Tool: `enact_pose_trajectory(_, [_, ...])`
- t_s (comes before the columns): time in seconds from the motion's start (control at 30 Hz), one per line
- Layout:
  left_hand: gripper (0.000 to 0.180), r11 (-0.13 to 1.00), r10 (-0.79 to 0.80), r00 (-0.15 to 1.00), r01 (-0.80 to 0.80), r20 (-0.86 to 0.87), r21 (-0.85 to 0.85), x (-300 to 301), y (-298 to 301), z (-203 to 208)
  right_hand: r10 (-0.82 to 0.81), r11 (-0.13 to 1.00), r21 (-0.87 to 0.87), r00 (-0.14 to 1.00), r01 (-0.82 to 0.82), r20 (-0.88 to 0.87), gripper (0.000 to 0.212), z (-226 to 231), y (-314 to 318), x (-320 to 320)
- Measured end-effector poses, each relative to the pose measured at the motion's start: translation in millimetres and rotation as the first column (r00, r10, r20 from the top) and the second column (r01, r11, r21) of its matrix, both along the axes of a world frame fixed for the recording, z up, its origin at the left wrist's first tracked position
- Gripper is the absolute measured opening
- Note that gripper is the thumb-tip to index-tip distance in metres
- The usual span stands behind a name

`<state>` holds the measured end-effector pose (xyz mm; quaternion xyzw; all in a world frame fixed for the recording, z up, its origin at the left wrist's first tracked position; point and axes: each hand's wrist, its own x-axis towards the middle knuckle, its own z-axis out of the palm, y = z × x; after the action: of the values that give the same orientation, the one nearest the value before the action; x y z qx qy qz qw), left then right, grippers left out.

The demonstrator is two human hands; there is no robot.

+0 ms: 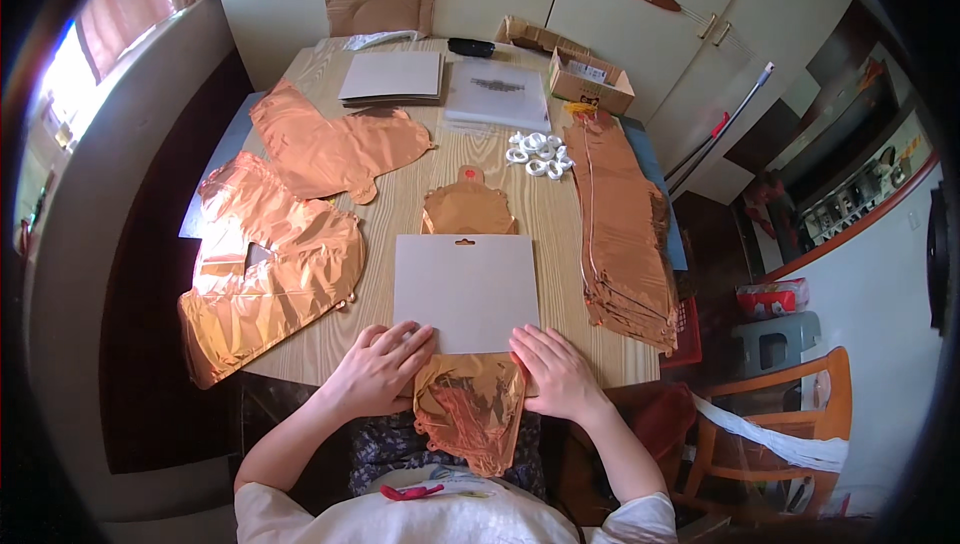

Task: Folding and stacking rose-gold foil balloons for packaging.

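A white card [465, 289] with a hang slot lies at the table's near edge, over a flat copper-coloured foil balloon [468, 212]. The balloon's upper part, with a red-dotted tab, sticks out beyond the card. Its crumpled lower part hangs toward my lap. My left hand [385, 369] is closed at the card's near left corner, fingers on top, thumb hidden. At the near right corner my right hand [558, 372] is closed too, fingertips on the card's edge and thumb side against the foil.
Foil balloons [275, 259] lie flat at the left, and a stack of them [625, 224] at the right. White ribbon rolls [540, 154] sit near that stack. Farther back are a card pile [392, 77], clear bags [497, 94] and an open carton [590, 81]. A wooden chair [770, 429] stands at right.
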<state>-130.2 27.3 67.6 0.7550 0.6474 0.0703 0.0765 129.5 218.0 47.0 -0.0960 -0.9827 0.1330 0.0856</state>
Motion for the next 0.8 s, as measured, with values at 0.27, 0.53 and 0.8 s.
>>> enact_pose_trajectory(0.27, [0.086,0.999,0.004,0.998,-0.007,0.062,0.045,-2,-1,-3,-0.008,0.999,0.034,0.999,0.009,-0.032,0.081,-2,-5,1])
enact_pose_trajectory(0.53, [0.052,0.971,-0.016,1.0,0.01,0.023,0.238,-5,3,-10,-0.024,1.0,0.011,0.989,0.026,-0.143,0.06,-3,-7,0])
enact_pose_trajectory(0.8, [0.036,0.95,-0.015,0.995,-0.015,0.096,0.312,-6,8,-16,-0.021,0.997,0.073,0.977,0.037,-0.212,0.036,-7,-1,-3])
